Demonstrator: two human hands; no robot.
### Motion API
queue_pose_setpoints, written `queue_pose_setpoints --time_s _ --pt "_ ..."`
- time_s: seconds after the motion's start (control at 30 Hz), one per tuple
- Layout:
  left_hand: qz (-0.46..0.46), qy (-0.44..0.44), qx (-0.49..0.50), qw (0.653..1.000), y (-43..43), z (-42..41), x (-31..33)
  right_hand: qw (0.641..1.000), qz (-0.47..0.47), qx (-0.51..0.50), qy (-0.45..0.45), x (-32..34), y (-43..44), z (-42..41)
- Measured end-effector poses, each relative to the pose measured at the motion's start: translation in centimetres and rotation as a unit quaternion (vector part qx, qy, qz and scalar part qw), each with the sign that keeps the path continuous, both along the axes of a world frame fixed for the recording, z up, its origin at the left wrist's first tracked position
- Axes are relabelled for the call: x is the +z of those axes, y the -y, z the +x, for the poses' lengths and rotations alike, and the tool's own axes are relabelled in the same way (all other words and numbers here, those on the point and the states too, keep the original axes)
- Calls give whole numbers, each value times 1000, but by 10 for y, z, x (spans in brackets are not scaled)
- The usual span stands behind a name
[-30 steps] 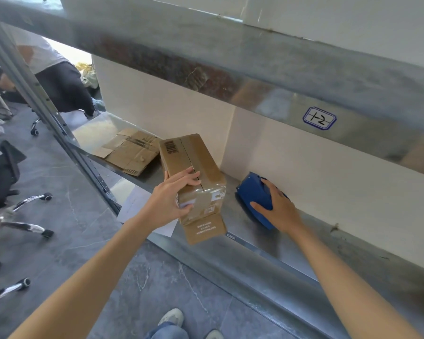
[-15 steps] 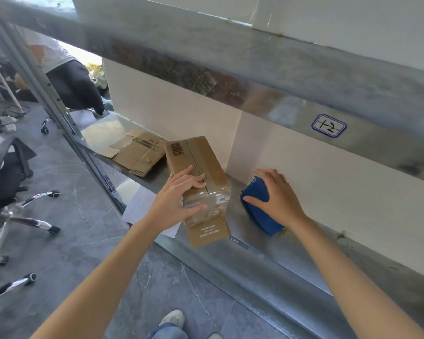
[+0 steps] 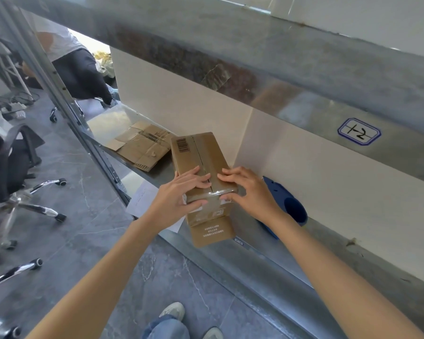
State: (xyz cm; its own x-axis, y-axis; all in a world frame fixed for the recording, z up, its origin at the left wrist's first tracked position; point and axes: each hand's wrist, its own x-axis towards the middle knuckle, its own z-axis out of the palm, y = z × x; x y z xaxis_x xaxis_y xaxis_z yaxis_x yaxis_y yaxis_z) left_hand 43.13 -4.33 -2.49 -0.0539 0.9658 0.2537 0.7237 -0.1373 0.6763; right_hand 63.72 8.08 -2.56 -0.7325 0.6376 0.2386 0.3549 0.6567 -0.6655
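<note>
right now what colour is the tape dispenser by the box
Dark blue; the head view shows the tape dispenser right of the cardboard box.

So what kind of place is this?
Probably a storeroom or packing corner of an office: metal shelves with a handwritten label, a taped box beside flattened cardboard, and wheeled chairs nearby.

Head camera looks down, close, over shelf.

Brown cardboard box, taped along top seam, barcode at far end, near flap hanging down, on metal shelf, overhanging its edge
</note>
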Motion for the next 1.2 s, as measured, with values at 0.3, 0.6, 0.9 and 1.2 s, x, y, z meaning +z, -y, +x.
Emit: queue_pose_setpoints --time_s 0.3,0.6,0.9,1.2 --pt "-26 41 17 999 2 1 10 1000 15 -5 9 5 6 -7" --pt "10 30 20 999 -3 -1 2 1000 2 -17 -16 1 1 -9" --pt "-17 94 8 995 0 -9 0 998 -50 24 16 12 -9 5" --pt "-23 95 23 995 4 -5 -1 999 -30 27 3 10 -10 6"
